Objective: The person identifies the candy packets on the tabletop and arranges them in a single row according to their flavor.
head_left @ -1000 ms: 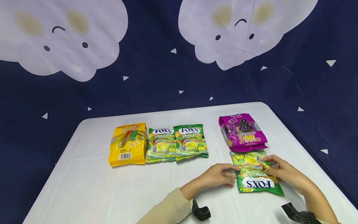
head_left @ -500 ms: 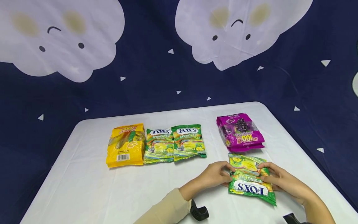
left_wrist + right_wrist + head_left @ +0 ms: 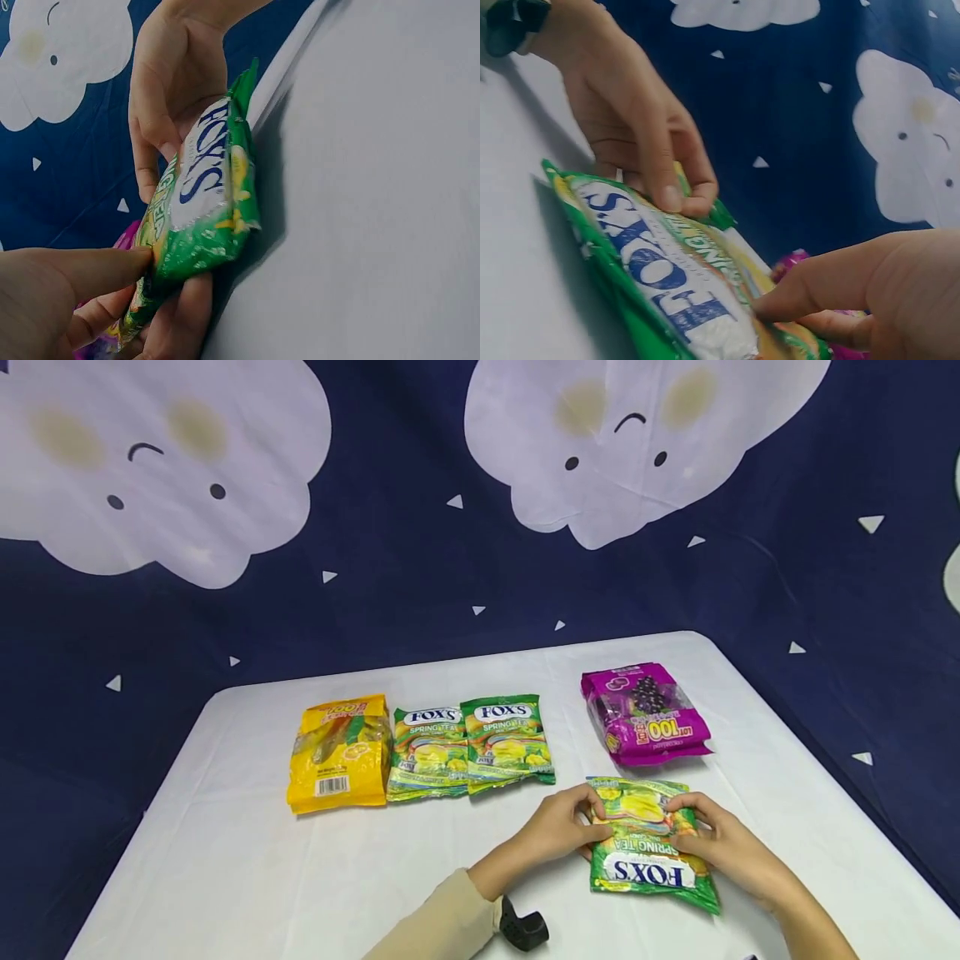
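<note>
A green FOX'S Spring Tea candy bag (image 3: 643, 839), its lettering upside down in the head view, is held between both hands near the table's front right. On its left edge my left hand (image 3: 558, 827) pinches it, thumb on top and fingers beneath, as the left wrist view shows. My right hand (image 3: 727, 847) grips the opposite edge, thumb on the printed face. The bag (image 3: 199, 180) looks tilted and raised off the cloth in the left wrist view, with a shadow beside it. Fingers under the bag are partly hidden.
Behind the held bag lies a purple grape candy bag (image 3: 647, 714). Further left, two more green FOX'S bags (image 3: 508, 743) overlap beside a yellow candy bag (image 3: 340, 756). All rest on the white-covered table (image 3: 247, 860), with a dark blue cloud-print cloth (image 3: 405, 610) behind.
The green bag has moved left and towards the front, away from the purple bag. My left hand has gone from beside its edge to gripping it; the right hand has moved along with it.
</note>
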`<state>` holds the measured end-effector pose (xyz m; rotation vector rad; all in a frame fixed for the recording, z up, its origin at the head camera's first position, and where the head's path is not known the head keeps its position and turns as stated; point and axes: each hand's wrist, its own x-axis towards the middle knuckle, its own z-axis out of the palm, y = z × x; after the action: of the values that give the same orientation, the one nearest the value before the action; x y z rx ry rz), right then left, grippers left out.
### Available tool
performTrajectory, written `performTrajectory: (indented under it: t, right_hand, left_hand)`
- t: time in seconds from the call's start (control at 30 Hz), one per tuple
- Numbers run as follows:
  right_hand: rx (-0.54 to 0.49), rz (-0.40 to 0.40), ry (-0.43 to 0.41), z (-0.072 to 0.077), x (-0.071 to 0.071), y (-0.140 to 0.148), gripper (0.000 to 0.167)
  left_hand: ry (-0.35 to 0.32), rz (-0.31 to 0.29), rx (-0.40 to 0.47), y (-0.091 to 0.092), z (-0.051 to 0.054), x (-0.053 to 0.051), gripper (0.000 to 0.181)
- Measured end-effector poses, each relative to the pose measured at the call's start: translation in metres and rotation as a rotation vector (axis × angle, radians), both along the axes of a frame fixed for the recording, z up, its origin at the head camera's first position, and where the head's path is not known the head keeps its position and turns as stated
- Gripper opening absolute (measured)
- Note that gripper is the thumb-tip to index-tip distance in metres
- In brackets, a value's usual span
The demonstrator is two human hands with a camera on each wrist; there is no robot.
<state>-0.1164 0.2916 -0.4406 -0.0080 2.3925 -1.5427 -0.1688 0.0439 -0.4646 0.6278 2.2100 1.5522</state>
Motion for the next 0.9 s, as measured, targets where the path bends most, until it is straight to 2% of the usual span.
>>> performTrajectory:
  t: [0.17, 0.3, 0.47, 0.7, 0.9]
  right_hand:
    - [-0.048, 0.031, 0.018, 0.003, -0.004, -0.013, 0.046]
    - [-0.059, 0.101, 0.051, 0.004, -0.010, -0.018, 0.047]
    - [-0.103, 0.161, 0.045, 0.007, -0.020, -0.024, 0.051]
    - [-0.151, 0.157, 0.045, 0.015, -0.031, -0.034, 0.054]
    - [-0.142, 0.115, 0.079, 0.020, -0.045, -0.047, 0.053]
  left_hand:
    - [-0.015, 0.022, 0.024, -0.011, 0.003, -0.002, 0.016]
    - [0.000, 0.048, 0.026, -0.019, 0.004, -0.006, 0.018]
    - [0.028, 0.071, 0.020, -0.028, 0.010, -0.011, 0.020]
    - [0.064, 0.076, 0.012, -0.038, 0.022, -0.015, 0.024]
    - [0.112, 0.139, 0.025, -0.044, 0.025, -0.023, 0.024]
